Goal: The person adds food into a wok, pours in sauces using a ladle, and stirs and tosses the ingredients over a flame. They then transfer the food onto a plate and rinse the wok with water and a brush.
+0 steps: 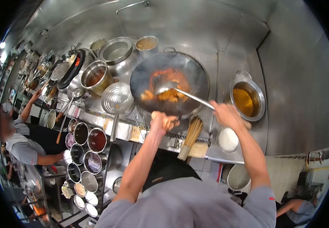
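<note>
A large dark wok (141,81) holds orange-red food (174,93) with smoke rising over it. My left hand (164,121) is closed at the wok's near edge, on what looks like its handle and a pale cloth. In my right hand (228,115) is the long handle of a metal ladle (166,88), whose bowl rests among the food. A bamboo brush (192,136) lies just right of my left hand, below the wok. Left of the wok is a perforated skimmer (117,98).
A pot of amber liquid (245,99) and a white bowl (228,139) stand at the right. Metal pots (96,76) line the left and back. Sauce containers (97,140) fill a lower-left rack. Another person (23,140) works at the far left; someone sits at the lower right.
</note>
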`<state>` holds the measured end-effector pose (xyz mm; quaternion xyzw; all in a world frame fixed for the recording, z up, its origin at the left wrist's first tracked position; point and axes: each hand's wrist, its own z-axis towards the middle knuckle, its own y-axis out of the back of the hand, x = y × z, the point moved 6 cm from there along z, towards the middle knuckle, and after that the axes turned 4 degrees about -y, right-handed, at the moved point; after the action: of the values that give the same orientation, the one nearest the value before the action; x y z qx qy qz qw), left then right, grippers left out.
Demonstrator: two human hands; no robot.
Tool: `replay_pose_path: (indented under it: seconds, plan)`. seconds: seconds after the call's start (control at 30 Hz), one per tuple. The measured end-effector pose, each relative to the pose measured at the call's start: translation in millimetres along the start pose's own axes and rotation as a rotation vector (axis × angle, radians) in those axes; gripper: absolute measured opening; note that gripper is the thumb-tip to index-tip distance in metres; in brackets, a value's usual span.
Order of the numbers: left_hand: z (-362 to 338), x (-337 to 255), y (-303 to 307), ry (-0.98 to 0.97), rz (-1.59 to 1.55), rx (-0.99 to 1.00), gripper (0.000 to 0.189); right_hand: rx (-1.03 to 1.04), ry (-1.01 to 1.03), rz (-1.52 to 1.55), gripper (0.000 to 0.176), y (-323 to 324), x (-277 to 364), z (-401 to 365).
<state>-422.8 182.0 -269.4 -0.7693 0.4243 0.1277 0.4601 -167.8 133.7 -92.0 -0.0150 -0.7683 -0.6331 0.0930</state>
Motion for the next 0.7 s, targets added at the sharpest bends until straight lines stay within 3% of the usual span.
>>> replay_pose_path:
  seconds: [0.1,0.17,0.27,0.3,0.4,0.5,0.6,0.7]
  plan:
    - [-4.0,9.3,-2.0,0.097,-0.046,0.103,0.032,-0.061,0.009,0.007,0.037,6.3,-11.6,-11.6]
    - [-11.4,6.5,-6.6,0.040,-0.061,0.020,0.032,-0.170,0.007,0.070,0.038,26.2,-13.5,-19.0]
    - [-28.9,6.4,-2.8,0.081,-0.025,0.060,0.030,-0.001,-0.065,0.187,0.037,46.3,-3.1,-73.0]
    - [-26.8,6.0,-3.5,0.052,-0.044,-0.059,0.027,0.000,-0.076,0.188,0.037,48.2,-1.4,-82.5]
    - [-27.8,-4.5,-11.9,0.036,-0.040,0.000,0.025,0.119,-0.107,0.158,0.037,50.5,10.2,-101.9]
    - [-32.3,6.4,2.2,0.104,-0.017,0.066,0.026,0.105,-0.080,0.121,0.033,33.8,25.5,-91.2]
    - [-76.1,-13.2,-14.6,0.037,0.120,0.065,0.034,0.101,-0.154,0.111,0.027,35.8,28.4,-95.6]
    - [-54.1,-17.9,-13.6,0.058,0.080,0.096,0.036,0.081,-0.164,0.145,0.023,23.4,42.6,-96.9]
